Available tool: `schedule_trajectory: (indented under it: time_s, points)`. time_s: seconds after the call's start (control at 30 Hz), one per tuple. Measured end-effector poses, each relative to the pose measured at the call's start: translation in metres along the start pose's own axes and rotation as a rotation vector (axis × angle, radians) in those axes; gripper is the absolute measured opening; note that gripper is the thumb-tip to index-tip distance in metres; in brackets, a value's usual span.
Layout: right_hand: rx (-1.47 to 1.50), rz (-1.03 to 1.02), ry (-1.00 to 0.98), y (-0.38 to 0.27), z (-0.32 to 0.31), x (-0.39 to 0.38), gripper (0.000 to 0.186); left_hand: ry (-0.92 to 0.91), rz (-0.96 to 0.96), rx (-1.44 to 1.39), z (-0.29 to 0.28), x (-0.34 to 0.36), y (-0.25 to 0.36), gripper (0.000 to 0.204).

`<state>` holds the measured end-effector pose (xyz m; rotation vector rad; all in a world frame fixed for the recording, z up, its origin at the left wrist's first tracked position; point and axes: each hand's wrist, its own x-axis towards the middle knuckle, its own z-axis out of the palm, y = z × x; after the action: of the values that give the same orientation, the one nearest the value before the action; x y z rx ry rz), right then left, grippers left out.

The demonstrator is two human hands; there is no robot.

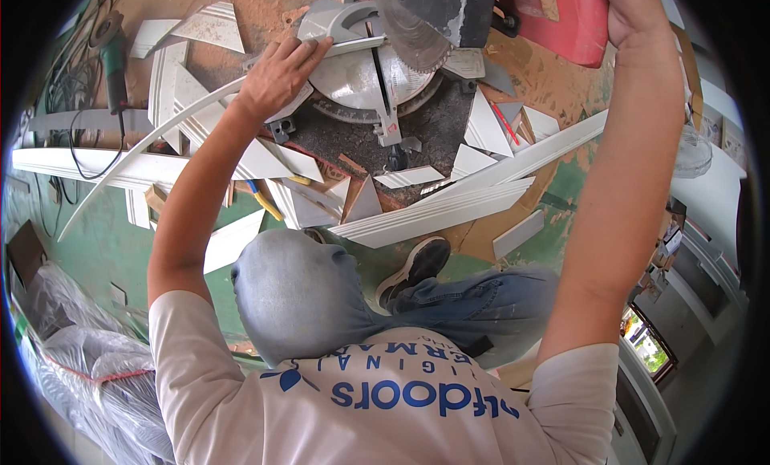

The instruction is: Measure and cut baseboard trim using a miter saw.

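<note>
My left hand [281, 76] presses a long, thin white trim strip [184, 114] onto the round metal table [345, 84] of a miter saw, fingers together along it. The strip's end lies near the table's slot, and its other end reaches far out to the left. Beside that end, the toothed saw blade [417, 40] is raised at the right of the slot. My right hand [634, 12], partly cut off by the upper edge, is closed around the red miter saw handle [573, 24]. Whether its fingers press a trigger is hidden.
White moulding offcuts [433, 212] lie around the saw, with a red pencil [505, 122] and yellow-and-blue-handled pliers [265, 200] among them. An angle grinder [112, 60] and tangled cables stand at the left. Sawdust covers the floor. Plastic-wrapped goods [104, 369] lie at lower left.
</note>
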<state>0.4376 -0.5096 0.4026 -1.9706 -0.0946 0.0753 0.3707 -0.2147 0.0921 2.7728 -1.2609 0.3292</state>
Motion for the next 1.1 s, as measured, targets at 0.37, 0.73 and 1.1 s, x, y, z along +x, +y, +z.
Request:
schedule_trajectory:
  time_s: [0.37,0.73,1.1]
  points:
    - [0.010,0.031,0.113,0.004,0.010,-0.030,0.051,0.015,-0.047,-0.020,0.001,0.006,0.007,0.068]
    - [-0.007,0.022,0.139,0.022,0.018,-0.058,0.055,0.025,-0.261,-0.313,0.005,0.011,0.004,0.037]
    - [-0.088,0.109,0.222,0.014,0.019,-0.057,0.057,0.032,-0.266,-0.292,0.006,0.017,0.008,0.039]
